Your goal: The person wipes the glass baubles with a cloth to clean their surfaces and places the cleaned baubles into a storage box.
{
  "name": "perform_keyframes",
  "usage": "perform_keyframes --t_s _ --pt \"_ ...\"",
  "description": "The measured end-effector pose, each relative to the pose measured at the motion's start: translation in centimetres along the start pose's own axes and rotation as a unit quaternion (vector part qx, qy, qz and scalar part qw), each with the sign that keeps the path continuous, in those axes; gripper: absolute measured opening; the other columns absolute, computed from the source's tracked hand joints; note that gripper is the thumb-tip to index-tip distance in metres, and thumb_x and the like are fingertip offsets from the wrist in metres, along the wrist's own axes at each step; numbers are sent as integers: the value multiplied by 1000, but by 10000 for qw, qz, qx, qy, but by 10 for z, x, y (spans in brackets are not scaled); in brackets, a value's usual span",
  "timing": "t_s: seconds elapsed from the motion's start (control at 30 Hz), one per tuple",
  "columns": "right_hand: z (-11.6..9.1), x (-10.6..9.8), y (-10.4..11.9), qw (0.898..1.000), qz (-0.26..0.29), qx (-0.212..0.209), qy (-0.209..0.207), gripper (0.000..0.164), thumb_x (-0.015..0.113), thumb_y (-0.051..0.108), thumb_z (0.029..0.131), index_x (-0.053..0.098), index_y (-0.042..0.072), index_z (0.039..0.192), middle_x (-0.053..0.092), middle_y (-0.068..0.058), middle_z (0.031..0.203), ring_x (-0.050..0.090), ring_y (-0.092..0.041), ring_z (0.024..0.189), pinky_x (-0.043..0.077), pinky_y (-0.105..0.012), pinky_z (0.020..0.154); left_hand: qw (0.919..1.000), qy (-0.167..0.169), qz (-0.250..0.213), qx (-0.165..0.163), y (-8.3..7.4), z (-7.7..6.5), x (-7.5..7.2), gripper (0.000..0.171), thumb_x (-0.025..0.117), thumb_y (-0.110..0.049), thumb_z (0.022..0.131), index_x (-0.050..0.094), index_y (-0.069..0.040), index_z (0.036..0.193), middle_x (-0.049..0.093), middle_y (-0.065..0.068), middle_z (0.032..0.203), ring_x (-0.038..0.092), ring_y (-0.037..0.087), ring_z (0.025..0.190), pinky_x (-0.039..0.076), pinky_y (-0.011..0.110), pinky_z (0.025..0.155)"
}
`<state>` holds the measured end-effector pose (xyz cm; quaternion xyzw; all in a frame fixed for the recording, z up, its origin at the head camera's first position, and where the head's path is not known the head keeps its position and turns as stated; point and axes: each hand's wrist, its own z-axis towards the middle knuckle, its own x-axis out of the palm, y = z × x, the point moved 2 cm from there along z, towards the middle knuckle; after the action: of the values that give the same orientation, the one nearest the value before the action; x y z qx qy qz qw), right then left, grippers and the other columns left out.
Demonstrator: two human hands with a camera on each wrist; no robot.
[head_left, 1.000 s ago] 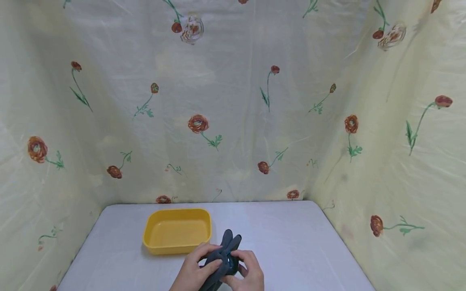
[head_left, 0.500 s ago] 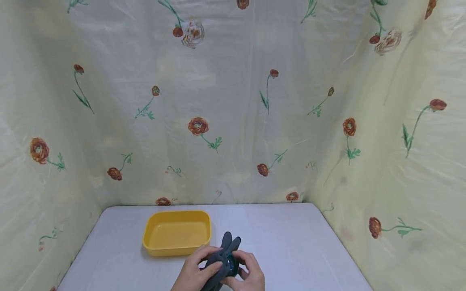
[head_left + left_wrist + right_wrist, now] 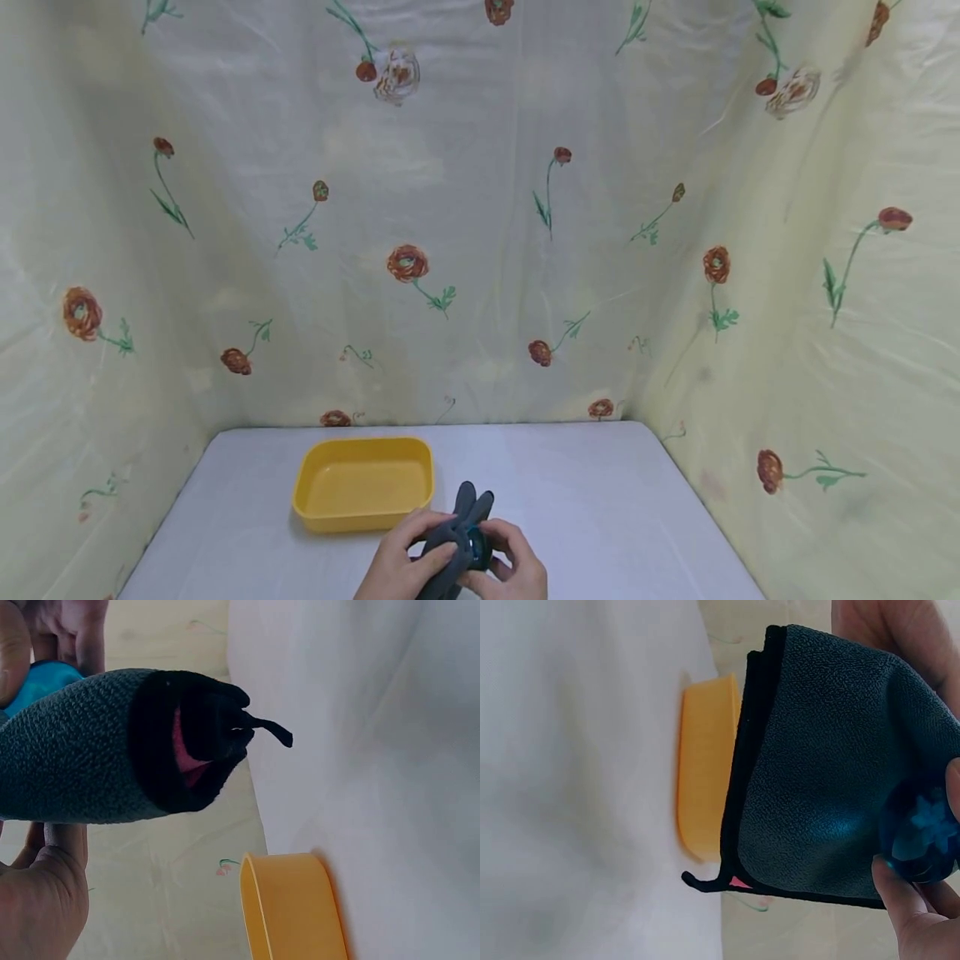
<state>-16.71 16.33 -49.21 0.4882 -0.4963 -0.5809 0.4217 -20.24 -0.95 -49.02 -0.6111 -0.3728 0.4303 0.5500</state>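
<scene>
A dark grey cloth (image 3: 817, 757) with black edging and a small hanging loop is bunched between my hands, above the table. My left hand (image 3: 401, 557) grips it, thumb on top. A see-through blue ball (image 3: 921, 838) with a pale flower-like shape inside rests against the cloth. The fingers and thumb of my right hand (image 3: 517, 567) pinch this ball. In the left wrist view the cloth (image 3: 82, 754) hides most of the ball (image 3: 46, 684), and a pink inner side shows at its folded end.
Left of and beyond my hands, a yellow rectangular tray (image 3: 341, 523) stands on the white-covered table (image 3: 600, 500). A pale curtain (image 3: 480, 208) printed with red flowers closes off the back and both sides.
The head view has tilted slightly, so the scene sits a little lower. Both hands keep their hold on the cloth and ball, with hardly any visible movement.
</scene>
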Motion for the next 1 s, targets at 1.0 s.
perform_keyframes --t_s 1.0 --pt "-4 -3 4 9999 -14 108 -18 68 89 37 70 58 6 123 72 -11 116 65 -22 106 59 -31 85 9995 108 -71 288 -4 -3 0 43 73 -42 88 67 -20 123 64 7 122 59 24 113 57 45 90"
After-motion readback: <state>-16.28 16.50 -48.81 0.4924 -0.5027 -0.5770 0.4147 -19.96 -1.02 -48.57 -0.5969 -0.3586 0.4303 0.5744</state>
